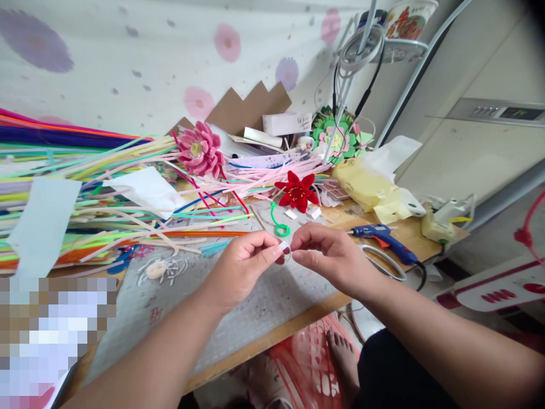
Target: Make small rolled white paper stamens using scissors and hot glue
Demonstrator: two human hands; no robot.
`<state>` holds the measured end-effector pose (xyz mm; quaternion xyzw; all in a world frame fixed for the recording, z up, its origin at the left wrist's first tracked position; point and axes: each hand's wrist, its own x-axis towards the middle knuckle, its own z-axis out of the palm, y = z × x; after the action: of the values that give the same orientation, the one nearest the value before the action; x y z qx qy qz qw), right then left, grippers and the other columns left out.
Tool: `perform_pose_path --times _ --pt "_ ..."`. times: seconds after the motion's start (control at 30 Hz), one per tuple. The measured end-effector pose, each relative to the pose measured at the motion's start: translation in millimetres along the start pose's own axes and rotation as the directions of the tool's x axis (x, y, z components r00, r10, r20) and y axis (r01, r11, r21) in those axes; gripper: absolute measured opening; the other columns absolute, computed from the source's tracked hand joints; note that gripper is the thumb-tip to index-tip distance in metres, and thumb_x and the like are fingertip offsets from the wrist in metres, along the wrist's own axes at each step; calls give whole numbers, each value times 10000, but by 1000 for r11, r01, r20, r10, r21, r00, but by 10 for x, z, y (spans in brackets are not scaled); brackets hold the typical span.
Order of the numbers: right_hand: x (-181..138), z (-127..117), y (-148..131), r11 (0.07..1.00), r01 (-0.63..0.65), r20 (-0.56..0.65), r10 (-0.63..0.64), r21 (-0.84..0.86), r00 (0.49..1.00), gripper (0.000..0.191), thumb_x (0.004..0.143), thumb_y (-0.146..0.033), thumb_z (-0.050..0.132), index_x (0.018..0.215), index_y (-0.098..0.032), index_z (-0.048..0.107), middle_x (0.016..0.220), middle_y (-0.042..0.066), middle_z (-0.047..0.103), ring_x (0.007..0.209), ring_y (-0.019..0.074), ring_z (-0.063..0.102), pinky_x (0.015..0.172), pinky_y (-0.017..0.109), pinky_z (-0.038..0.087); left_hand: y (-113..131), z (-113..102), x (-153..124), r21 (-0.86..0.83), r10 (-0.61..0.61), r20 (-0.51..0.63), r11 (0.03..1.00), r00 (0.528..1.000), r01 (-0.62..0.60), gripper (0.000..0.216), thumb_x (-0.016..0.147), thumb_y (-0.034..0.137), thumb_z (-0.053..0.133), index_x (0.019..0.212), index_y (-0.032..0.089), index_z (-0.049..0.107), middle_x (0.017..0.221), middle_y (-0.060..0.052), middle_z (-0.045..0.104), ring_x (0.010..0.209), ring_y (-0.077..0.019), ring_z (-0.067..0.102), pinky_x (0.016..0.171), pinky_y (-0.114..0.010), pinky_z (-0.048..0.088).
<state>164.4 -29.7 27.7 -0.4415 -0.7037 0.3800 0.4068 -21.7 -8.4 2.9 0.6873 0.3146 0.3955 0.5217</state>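
Note:
My left hand [251,261] pinches a small white piece [284,246], perhaps paper or tape, between thumb and forefinger. Close against it, my right hand [326,253] has thumb and fingers drawn together. A thin curved strand [289,255] shows between the two hands; what the right fingertips hold is too small to make out. Just beyond them lies a green pipe cleaner [281,229] with a coiled end. Behind that sits a red fuzzy flower [297,191] with small white pieces [314,212] beside it.
Bundles of colored pipe cleaners [106,210] cover the left of the table. A blue glue gun [385,238] with its cord lies right of my hands. A pink flower [200,149], a green-and-pink flower [336,139] and a yellow plastic bag [366,184] stand farther back.

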Motion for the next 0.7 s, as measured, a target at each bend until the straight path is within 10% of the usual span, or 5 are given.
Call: perform_pose_path --times 0.4,0.7 --pt "18 -16 116 984 -26 -86 41 175 995 128 795 -286 625 792 -168 674 796 37 622 763 166 553 730 327 411 -18 -3 8 -48 1 30 999 1000 0 170 876 287 570 775 170 639 810 -8 648 814 -152 582 789 -290 421" --pt "32 48 103 829 -129 117 78 544 990 51 763 -197 683 738 -153 688 695 7 659 685 125 600 713 285 458 -7 -5 -3 -11 0 59 1000 998 0 176 870 276 566 749 170 639 760 6 645 767 -135 573 751 -271 422"
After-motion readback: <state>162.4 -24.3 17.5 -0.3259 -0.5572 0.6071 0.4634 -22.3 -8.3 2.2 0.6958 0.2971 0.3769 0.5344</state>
